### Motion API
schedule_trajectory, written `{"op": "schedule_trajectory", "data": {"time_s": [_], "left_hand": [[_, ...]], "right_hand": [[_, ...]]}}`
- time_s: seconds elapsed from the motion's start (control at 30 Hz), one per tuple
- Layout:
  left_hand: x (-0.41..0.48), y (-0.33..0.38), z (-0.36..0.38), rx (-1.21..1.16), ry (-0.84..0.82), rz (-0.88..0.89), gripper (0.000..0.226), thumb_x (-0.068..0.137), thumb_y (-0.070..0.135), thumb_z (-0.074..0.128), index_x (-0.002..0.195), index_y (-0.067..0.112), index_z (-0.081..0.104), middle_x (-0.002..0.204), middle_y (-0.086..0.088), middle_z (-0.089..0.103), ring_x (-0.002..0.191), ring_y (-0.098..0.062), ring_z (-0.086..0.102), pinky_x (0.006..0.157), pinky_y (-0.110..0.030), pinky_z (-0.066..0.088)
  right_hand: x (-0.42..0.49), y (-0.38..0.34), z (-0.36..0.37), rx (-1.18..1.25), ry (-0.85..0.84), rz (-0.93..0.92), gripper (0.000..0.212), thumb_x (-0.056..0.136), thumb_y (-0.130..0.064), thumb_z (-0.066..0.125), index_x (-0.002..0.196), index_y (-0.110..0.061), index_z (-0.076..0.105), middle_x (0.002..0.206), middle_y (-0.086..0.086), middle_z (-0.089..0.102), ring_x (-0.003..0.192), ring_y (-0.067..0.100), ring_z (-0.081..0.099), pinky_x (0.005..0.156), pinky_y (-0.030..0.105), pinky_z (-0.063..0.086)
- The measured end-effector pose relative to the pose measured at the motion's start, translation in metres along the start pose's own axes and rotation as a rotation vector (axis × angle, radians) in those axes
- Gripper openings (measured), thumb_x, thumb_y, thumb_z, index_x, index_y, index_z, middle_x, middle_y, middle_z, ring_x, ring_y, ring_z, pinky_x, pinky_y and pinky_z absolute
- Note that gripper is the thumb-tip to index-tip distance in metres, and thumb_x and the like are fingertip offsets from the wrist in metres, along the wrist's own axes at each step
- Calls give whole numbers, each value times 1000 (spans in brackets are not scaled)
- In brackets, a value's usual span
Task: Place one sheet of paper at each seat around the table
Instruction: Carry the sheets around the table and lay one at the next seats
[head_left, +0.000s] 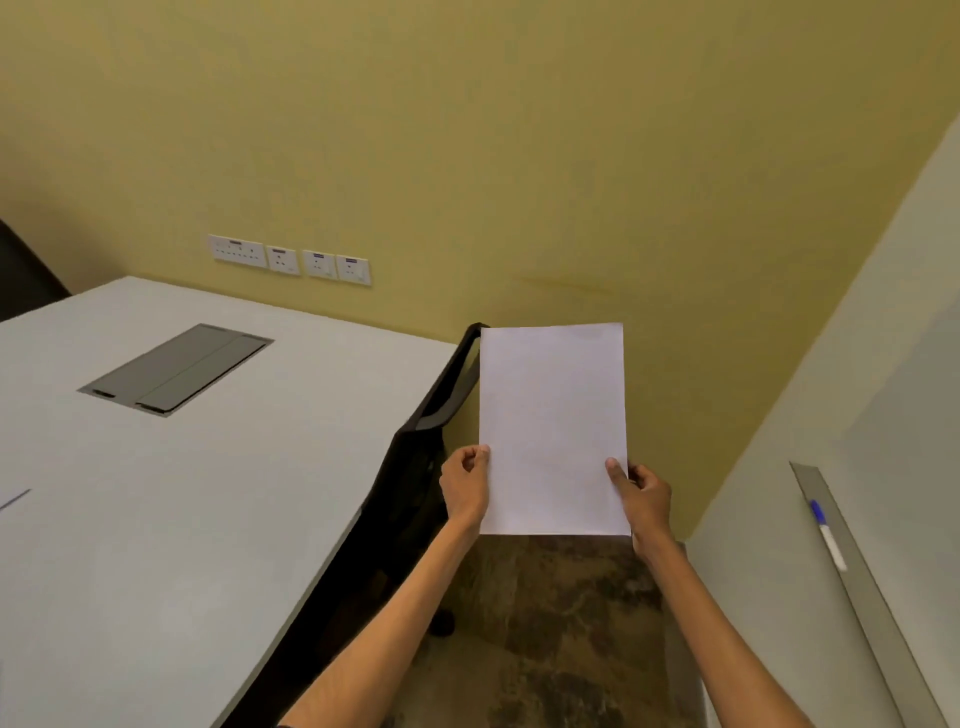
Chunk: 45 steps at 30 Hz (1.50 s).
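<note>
A white sheet of paper (551, 415) is held upright in front of me, over the floor to the right of the table. My left hand (465, 483) pinches its lower left edge and my right hand (640, 493) pinches its lower right edge. I cannot tell whether it is one sheet or several. The large white table (208, 499) fills the left half of the view. A black mesh chair (415, 467) is pushed in at the table's right side, just left of the paper. At the far left edge of the table a corner of another sheet (13, 500) shows.
A grey cable hatch (176, 369) is set into the tabletop. Wall sockets (288, 259) line the yellow wall behind. On the right, a whiteboard tray (862, 582) carries a blue-capped marker (828, 535). Another dark chair (23, 270) stands far left. Brown stone floor (550, 634) lies below my arms.
</note>
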<state>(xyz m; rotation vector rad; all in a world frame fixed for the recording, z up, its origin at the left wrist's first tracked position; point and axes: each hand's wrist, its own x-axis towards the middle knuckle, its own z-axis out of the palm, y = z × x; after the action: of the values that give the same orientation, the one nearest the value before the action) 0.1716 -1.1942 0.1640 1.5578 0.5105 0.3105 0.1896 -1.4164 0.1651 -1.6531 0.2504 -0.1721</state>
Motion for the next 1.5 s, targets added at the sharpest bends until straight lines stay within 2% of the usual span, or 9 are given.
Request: {"op": "schedule_trajectory", "data": {"time_s": [0.27,0.67,0.8,0.87,0.93,1.07,1.23,1.37,1.5], "left_hand": [[98,34,23,-45,231,9,24,95,29,58,99,9,70,94,2,68,90,-15,64,84,-31,53],[262,34,-41,-153,627,-28,19,92,24,64,93,7,73,93,-1,69,90,-20,64,83,-30,51],[318,30,-58,-159,677,-50,17,92,25,64,89,10,71,89,-1,68,88,-22,64,83,-34,53],[340,28,-65,-152,699,-64,16,92,24,64,88,11,71,89,-2,68,88,-22,64,82,-33,54],[354,23,-72,-160,742,-92,14,92,23,65,88,11,70,90,-2,68,88,-21,64,81,-32,53],[371,9,-90,-162,806,-152,18,93,24,64,89,8,70,90,-3,68,87,-21,63,77,-29,49],[390,-20,-113,-141,911,-255,24,92,26,64,97,3,72,95,-6,70,89,-22,64,78,-30,51],[401,-40,-120,-118,1022,-359,23,92,25,64,96,4,72,93,-5,69,88,-22,63,79,-30,50],[417,-55,-122,-99,1083,-479,22,92,23,63,85,4,70,83,-5,67,79,-22,61,76,-31,50]], "right_hand": [[137,-43,69,-14,-241,-12,9,86,-26,74,82,-19,71,91,7,73,76,21,66,76,40,57],[258,-73,279,-124,-548,-65,32,86,-24,74,106,0,71,106,14,73,88,25,67,88,45,55],[295,-83,340,-179,-613,-73,20,85,-27,74,95,-9,74,102,9,75,85,22,67,88,42,56],[312,-86,371,-194,-658,-86,23,86,-26,73,95,-5,73,103,12,74,86,22,65,88,44,55],[322,-84,397,-216,-700,-89,25,87,-24,72,96,-1,72,101,15,74,85,22,63,88,45,54],[333,-70,444,-301,-814,-49,15,86,-27,72,79,-13,69,86,4,69,82,25,61,80,40,51],[341,-42,501,-403,-955,6,23,87,-26,71,90,-3,72,95,13,72,88,31,65,88,48,53],[344,-15,541,-472,-1085,31,24,87,-24,70,66,-16,62,79,6,64,79,26,56,73,38,43],[358,7,570,-531,-1204,74,20,88,-22,71,89,-3,72,99,17,72,93,32,66,91,48,53]]}}
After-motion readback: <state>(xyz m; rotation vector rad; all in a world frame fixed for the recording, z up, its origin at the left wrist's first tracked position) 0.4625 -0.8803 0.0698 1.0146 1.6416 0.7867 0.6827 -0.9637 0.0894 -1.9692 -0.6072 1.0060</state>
